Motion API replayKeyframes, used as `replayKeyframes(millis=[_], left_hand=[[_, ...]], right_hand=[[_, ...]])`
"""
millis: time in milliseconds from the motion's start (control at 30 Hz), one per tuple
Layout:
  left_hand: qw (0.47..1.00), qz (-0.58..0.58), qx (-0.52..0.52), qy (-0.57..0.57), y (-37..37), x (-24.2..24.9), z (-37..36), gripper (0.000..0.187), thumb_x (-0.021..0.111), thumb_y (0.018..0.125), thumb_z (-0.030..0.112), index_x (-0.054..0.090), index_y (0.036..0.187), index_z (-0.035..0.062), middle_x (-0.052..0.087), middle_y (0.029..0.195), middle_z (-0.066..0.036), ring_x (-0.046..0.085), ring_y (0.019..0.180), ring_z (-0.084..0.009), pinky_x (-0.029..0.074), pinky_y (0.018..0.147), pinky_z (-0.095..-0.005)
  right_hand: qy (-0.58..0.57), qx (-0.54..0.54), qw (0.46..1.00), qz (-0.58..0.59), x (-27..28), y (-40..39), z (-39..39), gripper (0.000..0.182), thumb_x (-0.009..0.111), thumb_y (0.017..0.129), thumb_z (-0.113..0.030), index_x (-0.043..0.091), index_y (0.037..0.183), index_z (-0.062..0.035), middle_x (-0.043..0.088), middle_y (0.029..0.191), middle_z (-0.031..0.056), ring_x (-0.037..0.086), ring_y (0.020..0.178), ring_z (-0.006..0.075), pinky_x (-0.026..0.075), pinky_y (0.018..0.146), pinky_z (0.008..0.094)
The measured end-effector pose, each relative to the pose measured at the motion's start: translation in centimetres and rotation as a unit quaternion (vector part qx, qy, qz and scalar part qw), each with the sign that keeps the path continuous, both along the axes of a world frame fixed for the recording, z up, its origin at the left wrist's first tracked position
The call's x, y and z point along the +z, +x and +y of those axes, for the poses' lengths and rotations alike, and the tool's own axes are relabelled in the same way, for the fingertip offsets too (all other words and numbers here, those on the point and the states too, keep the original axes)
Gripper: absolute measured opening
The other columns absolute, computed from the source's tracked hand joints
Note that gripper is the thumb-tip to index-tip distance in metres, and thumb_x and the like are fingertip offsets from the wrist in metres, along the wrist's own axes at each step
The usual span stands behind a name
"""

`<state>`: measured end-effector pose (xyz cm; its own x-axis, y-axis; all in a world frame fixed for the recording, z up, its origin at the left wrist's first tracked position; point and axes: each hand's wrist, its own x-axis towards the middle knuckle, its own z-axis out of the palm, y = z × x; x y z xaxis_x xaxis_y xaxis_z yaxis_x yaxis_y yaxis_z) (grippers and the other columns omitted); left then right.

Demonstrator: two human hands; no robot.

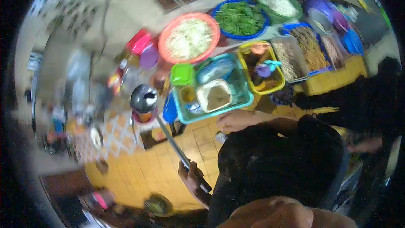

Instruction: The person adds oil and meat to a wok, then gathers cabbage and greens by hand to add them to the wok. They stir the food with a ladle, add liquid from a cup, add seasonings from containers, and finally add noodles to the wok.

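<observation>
My left hand (192, 177) grips the long handle of a metal ladle (171, 139). The ladle's dark round bowl has a white patch in it and overlaps a reddish bowl (145, 117) from my view. My right hand (238, 120) is beside the front edge of a turquoise tub (249, 100); its fingers are too blurred to read. That tub holds a white square container (202, 97), a green box (182, 74) and a blue oval item (215, 71). A blue object (170, 109) stands just left of it.
Behind are a pink basin (164, 38) of pale shreds and a blue basin (216, 21) of greens. Rightward sit a yellow tub (280, 85) and several food trays. Another person in dark clothing (363, 101) is at the right. A dark-rimmed pot (158, 204) lies low down.
</observation>
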<state>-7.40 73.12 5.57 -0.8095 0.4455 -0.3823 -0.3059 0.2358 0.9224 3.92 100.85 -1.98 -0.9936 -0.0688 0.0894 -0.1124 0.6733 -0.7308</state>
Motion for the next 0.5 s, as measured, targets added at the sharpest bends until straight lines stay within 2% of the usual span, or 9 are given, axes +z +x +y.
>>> replayKeyframes(millis=[33,100,167,267,333,400,433,467,500], left_hand=[[0.999,0.010,-0.038,-0.001,-1.7,-0.3,0.3,0.017,0.060,0.079,0.013,0.047,0.085,0.0041,0.041,0.054,0.000,0.041,0.036,-0.0098,0.033,0.034,-0.0246],[0.996,0.006,-0.091,0.020,-3.7,-0.7,0.7,0.015,0.059,0.077,0.012,0.047,0.084,0.0052,0.040,0.054,0.001,0.040,0.037,-0.0088,0.031,0.034,-0.0234],[0.994,0.019,-0.106,0.028,-4.4,0.4,2.6,0.014,0.058,0.076,0.011,0.048,0.085,0.0057,0.040,0.053,0.001,0.038,0.037,-0.0076,0.029,0.033,-0.0219],[0.985,-0.007,-0.161,0.057,-6.8,-0.1,4.5,0.011,0.056,0.083,0.009,0.048,0.087,0.0031,0.045,0.059,-0.001,0.036,0.035,-0.0090,0.028,0.033,-0.0225],[0.971,-0.025,-0.222,0.090,-6.7,1.9,5.8,0.008,0.055,0.084,0.007,0.049,0.088,0.0026,0.048,0.063,-0.003,0.036,0.035,-0.0106,0.028,0.033,-0.0228],[0.972,-0.044,-0.212,0.088,-5.9,2.6,6.9,0.011,0.056,0.084,0.007,0.051,0.092,0.0026,0.048,0.063,-0.005,0.036,0.036,-0.0109,0.030,0.034,-0.0229],[0.978,-0.035,-0.193,0.074,-6.1,2.0,6.9,0.017,0.056,0.084,0.008,0.052,0.099,0.0008,0.048,0.064,-0.005,0.038,0.037,-0.0111,0.032,0.036,-0.0232],[0.961,-0.024,-0.264,0.083,-6.2,1.8,7.6,0.021,0.055,0.085,0.008,0.052,0.103,-0.0010,0.049,0.065,-0.005,0.037,0.038,-0.0112,0.032,0.037,-0.0233],[0.966,-0.020,-0.245,0.085,-5.7,1.8,8.1,0.018,0.054,0.086,0.008,0.051,0.101,-0.0006,0.049,0.065,-0.005,0.037,0.038,-0.0114,0.033,0.037,-0.0232]], right_hand=[[0.002,-0.045,0.999,0.000,-1.4,0.1,-0.9,0.027,0.058,0.084,-0.026,0.061,0.104,-0.0090,0.060,0.105,0.0112,0.059,0.095,0.0294,0.048,0.079,0.0385],[-0.071,-0.103,0.983,-0.135,-3.6,1.5,-2.6,0.030,0.058,0.081,-0.031,0.060,0.100,-0.0087,0.062,0.092,0.0148,0.060,0.090,0.0334,0.048,0.077,0.0448],[-0.046,-0.104,0.970,-0.216,-5.4,2.2,-3.7,0.043,0.057,0.083,-0.035,0.056,0.111,-0.0023,0.059,0.107,0.0196,0.055,0.101,0.0365,0.044,0.086,0.0427],[-0.170,-0.152,0.926,-0.302,-8.0,2.9,-4.5,0.051,0.056,0.083,-0.041,0.054,0.114,0.0000,0.059,0.109,0.0202,0.055,0.103,0.0366,0.043,0.088,0.0417],[-0.126,-0.164,0.925,-0.318,-12.7,1.8,-5.0,0.058,0.055,0.082,-0.045,0.053,0.114,0.0029,0.057,0.111,0.0231,0.053,0.107,0.0360,0.041,0.091,0.0411],[-0.191,-0.269,0.893,-0.306,-15.0,1.1,-4.7,0.057,0.055,0.082,-0.043,0.052,0.112,0.0057,0.060,0.098,0.0213,0.061,0.087,0.0322,0.048,0.076,0.0400],[-0.259,-0.324,0.859,-0.300,-9.0,2.1,-4.9,0.053,0.054,0.082,-0.047,0.061,0.076,0.0049,0.063,0.073,0.0171,0.059,0.064,0.0302,0.046,0.056,0.0417],[-0.269,-0.314,0.860,-0.301,-10.7,1.9,-3.8,0.053,0.054,0.083,-0.047,0.061,0.074,0.0038,0.063,0.071,0.0164,0.059,0.062,0.0289,0.045,0.055,0.0416],[-0.275,-0.308,0.859,-0.304,-12.4,1.1,-3.7,0.052,0.054,0.083,-0.048,0.062,0.071,0.0027,0.063,0.069,0.0158,0.059,0.060,0.0276,0.045,0.054,0.0415]])
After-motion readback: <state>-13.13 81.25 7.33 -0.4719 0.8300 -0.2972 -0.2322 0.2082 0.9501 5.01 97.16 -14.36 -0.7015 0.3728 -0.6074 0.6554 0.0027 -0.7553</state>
